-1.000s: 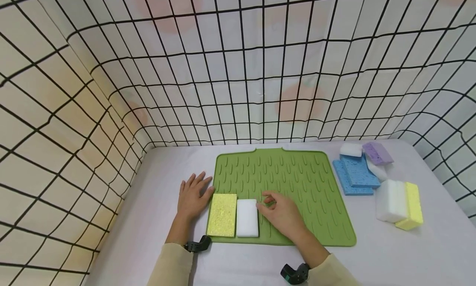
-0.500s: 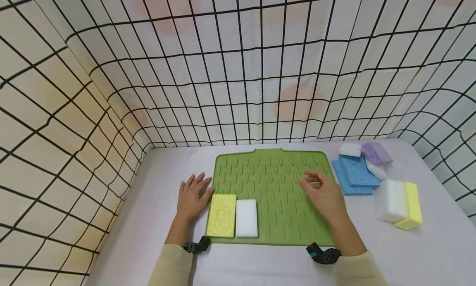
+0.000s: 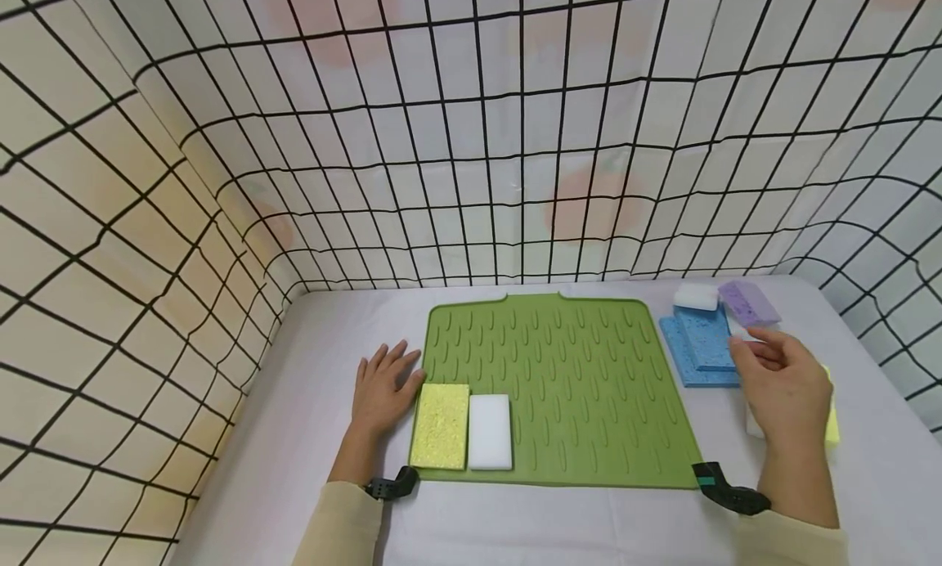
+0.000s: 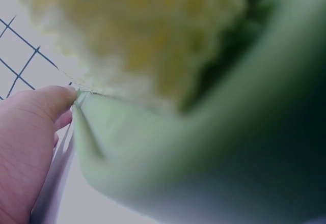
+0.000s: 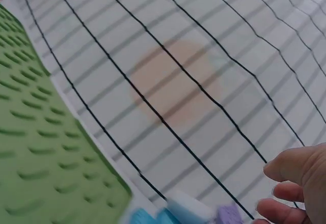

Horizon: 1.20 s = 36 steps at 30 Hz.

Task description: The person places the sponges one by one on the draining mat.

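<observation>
My left hand [image 3: 383,390] rests on the table with fingers spread. Its thumb touches the left edge of the green ridged mat [image 3: 581,386]. On the mat's front left corner a yellow sponge [image 3: 440,427] and a white sponge [image 3: 490,433] lie flat, side by side. Over the pile at the right hovers my right hand [image 3: 787,394], fingers loosely bent and nothing held. Left of its fingertips are stacked blue sponges [image 3: 706,341]. A purple sponge [image 3: 746,303] lies behind it. The hand mostly covers a white block [image 3: 754,423] and a yellow sponge [image 3: 832,423].
A small white block [image 3: 695,296] lies against the back of the blue sponges. Black wire mesh [image 3: 521,157] before pale cloth walls stands at the back and both sides. White cloth [image 3: 552,521] covers the table.
My right hand has moved right from beside the white sponge, across the mat, to above the sponge pile. The left hand stays in place.
</observation>
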Motion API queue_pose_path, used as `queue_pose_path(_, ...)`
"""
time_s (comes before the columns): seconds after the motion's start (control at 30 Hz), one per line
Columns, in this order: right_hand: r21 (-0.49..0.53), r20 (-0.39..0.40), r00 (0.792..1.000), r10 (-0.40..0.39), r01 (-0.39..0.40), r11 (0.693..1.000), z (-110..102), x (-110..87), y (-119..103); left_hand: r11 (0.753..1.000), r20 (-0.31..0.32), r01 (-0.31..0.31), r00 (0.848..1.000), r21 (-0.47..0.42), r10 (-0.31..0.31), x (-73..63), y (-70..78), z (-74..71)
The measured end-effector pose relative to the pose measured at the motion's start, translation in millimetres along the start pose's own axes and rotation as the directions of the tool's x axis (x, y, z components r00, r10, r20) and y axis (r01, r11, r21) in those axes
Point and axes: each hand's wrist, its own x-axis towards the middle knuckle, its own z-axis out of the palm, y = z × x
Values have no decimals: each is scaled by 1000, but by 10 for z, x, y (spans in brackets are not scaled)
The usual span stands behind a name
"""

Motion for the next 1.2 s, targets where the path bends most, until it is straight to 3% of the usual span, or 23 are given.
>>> queue_pose_path(0.13,50,-104,983,152,-148,988,-213,128,163,1000,-1,-3,1000,5,3,8,8,1)
queue_pose_path(0.27,122,-181,960,215,-195,973,-365,209,313,1000,0,-1,1000,2,1,0,13,-8)
queue_pose_path(0.37,84,-150,956,253,-242,967,-445,268,402,1000,-1,0,1000,-3,0,-4,15,-10)
queue_pose_path(0.47,-29,-29,952,305,-305,952,-498,344,500,1000,-4,-3,1000,-6,3,-2,14,-5)
queue_pose_path(0.6,-132,145,952,268,-250,959,-528,449,687,1000,-6,-1,1000,-11,1,-2,12,-2)
queue_pose_path(0.73,-168,244,943,226,-188,968,-534,519,821,1000,-17,-6,1000,-13,6,-1,-2,13)
queue_pose_path(1.03,-246,224,966,129,-72,967,-572,486,853,1000,-8,-6,1000,-11,6,-3,7,-6)
queue_pose_path(1.2,-278,195,967,164,-106,955,-593,418,751,1000,4,1,1000,-11,-1,-10,29,-31)
